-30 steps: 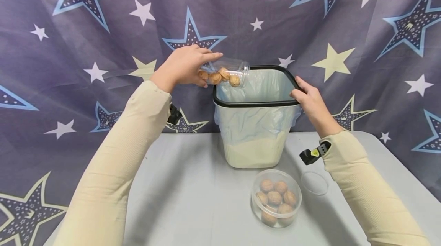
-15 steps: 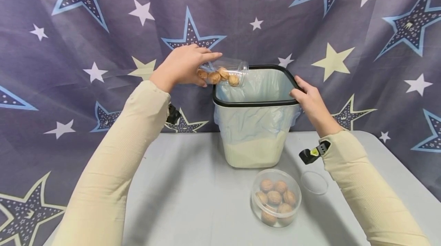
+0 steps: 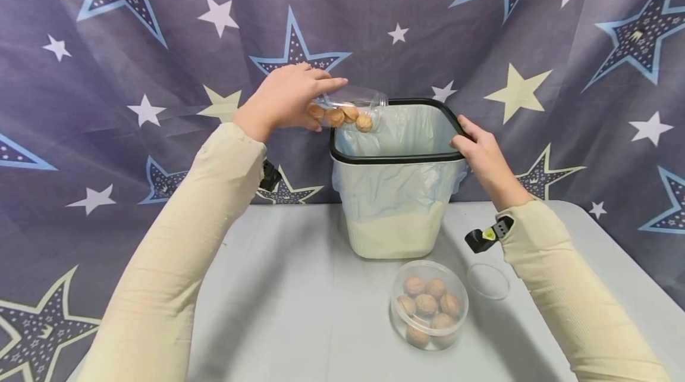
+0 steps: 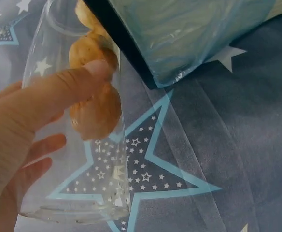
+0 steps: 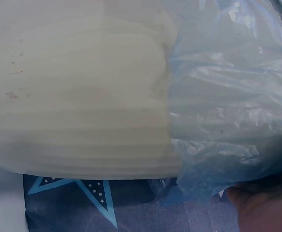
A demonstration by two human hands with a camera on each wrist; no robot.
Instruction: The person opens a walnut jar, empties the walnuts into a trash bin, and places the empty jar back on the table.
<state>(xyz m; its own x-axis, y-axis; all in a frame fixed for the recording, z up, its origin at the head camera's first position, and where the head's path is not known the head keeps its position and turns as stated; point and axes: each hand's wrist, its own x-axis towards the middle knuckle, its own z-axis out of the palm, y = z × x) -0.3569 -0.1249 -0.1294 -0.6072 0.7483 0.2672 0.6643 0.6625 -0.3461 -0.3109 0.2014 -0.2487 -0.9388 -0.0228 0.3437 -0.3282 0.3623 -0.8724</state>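
Observation:
My left hand grips a clear plastic jar lying nearly on its side, its mouth over the left rim of a trash can. Several walnuts rest along the jar's lower wall; in the left wrist view the walnuts show through it beside my thumb. The white trash can has a black rim and a pale blue bag folded over it. My right hand holds the rim at its right side, thumb on top. In the right wrist view the bag covers the upper wall.
In front of the trash can, a round clear container with several walnuts stands on the grey table. A thin clear round lid lies to its right. A star-patterned curtain hangs close behind the table.
The jar stays tilted over the rim with its walnuts in almost the same places. Both hands keep their hold; the head view shifts very slightly.

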